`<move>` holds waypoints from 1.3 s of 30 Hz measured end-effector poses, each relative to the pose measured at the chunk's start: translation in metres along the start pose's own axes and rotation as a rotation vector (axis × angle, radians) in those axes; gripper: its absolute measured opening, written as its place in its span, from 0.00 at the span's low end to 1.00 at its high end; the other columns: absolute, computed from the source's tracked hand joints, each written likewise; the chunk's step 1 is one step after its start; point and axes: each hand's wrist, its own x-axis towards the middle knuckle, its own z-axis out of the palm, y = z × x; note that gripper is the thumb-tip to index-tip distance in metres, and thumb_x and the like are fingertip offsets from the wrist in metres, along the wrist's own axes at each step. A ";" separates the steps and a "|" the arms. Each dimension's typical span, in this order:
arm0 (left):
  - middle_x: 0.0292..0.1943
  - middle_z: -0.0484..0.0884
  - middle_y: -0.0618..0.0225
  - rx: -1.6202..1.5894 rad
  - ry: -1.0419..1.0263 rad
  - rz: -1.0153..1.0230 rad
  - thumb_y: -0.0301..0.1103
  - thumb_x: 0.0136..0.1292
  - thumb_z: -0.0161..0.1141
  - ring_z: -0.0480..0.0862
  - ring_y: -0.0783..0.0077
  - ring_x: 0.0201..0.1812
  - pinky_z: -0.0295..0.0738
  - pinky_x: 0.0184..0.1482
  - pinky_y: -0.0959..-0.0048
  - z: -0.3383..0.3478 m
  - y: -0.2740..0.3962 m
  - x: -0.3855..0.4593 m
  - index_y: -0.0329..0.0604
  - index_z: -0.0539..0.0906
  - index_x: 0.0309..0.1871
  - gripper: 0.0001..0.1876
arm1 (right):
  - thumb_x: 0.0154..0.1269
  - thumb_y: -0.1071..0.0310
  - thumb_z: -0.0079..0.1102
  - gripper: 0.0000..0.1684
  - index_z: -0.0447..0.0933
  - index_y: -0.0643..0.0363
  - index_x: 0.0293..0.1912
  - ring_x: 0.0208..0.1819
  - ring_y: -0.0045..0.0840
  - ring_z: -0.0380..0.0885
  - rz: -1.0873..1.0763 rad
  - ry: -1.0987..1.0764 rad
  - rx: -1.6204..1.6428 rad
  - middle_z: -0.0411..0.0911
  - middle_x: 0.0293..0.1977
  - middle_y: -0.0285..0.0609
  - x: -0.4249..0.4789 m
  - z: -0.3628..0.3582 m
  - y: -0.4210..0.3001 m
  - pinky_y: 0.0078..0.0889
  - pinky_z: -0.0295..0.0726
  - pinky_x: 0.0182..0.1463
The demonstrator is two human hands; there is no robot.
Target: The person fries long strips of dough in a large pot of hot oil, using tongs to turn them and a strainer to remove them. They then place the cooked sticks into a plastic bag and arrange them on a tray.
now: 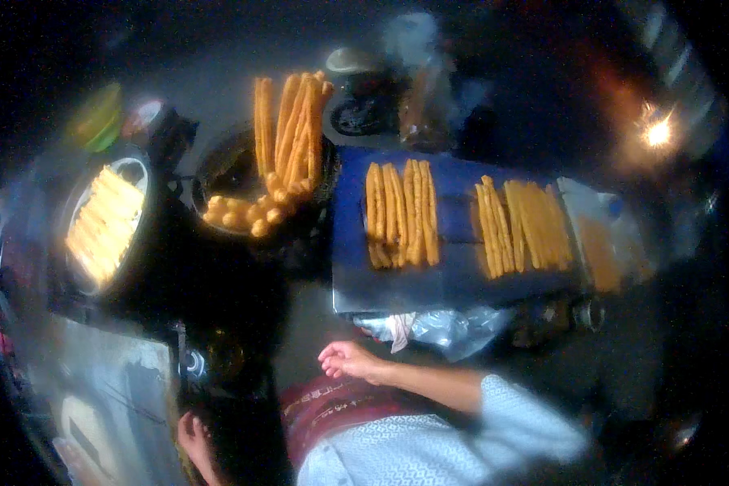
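Note:
My right hand (351, 361) is in front of my waist, over a dark red apron (334, 404); its fingers are loosely bent, and nothing shows in them. My left hand (194, 434) is low at the left, beside the edge of a pale metal-looking worktop (118, 370), its fingers slightly apart with no held thing visible. Ahead, long fried dough sticks (301, 130) stand upright at a round dark pan (225, 167), with rounded golden pieces (258, 215) at its near rim. More dough sticks (403, 212) lie in a row on a blue table (395, 291).
An oval dish (141, 176) of pale dough pieces (106, 225) stands at the left, near a green bowl (100, 130). Another group of dough sticks (522, 225) is at the right. Clear plastic bags (462, 328) hang below the blue table's near edge. A bright light (657, 133) glows far right.

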 end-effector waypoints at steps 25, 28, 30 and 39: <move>0.49 0.83 0.39 0.697 0.427 -0.082 0.46 0.70 0.66 0.83 0.42 0.49 0.77 0.54 0.50 -0.169 -0.093 0.172 0.27 0.79 0.53 0.25 | 0.71 0.69 0.61 0.12 0.80 0.62 0.51 0.41 0.22 0.83 0.061 -0.030 -0.195 0.84 0.41 0.41 0.102 0.228 -0.034 0.30 0.84 0.45; 0.46 0.84 0.41 0.666 0.209 0.043 0.41 0.70 0.65 0.84 0.46 0.45 0.78 0.50 0.54 -0.222 -0.170 0.222 0.28 0.80 0.51 0.21 | 0.71 0.69 0.61 0.11 0.80 0.61 0.50 0.38 0.20 0.81 -0.075 -0.039 -0.293 0.84 0.39 0.39 0.138 0.237 -0.026 0.28 0.81 0.42; 0.46 0.84 0.42 0.661 0.271 -0.027 0.41 0.70 0.65 0.84 0.46 0.45 0.78 0.50 0.54 -0.188 -0.109 0.214 0.28 0.80 0.51 0.20 | 0.70 0.69 0.61 0.10 0.80 0.60 0.48 0.37 0.20 0.80 -0.193 -0.017 -0.299 0.83 0.36 0.38 0.159 0.249 -0.003 0.28 0.81 0.41; 0.47 0.84 0.43 0.664 0.282 -0.063 0.39 0.70 0.64 0.83 0.47 0.47 0.77 0.51 0.54 -0.147 -0.043 0.239 0.28 0.80 0.51 0.19 | 0.68 0.68 0.60 0.13 0.77 0.63 0.49 0.49 0.47 0.79 -0.831 -0.350 -0.601 0.78 0.44 0.56 0.223 0.320 -0.049 0.50 0.78 0.49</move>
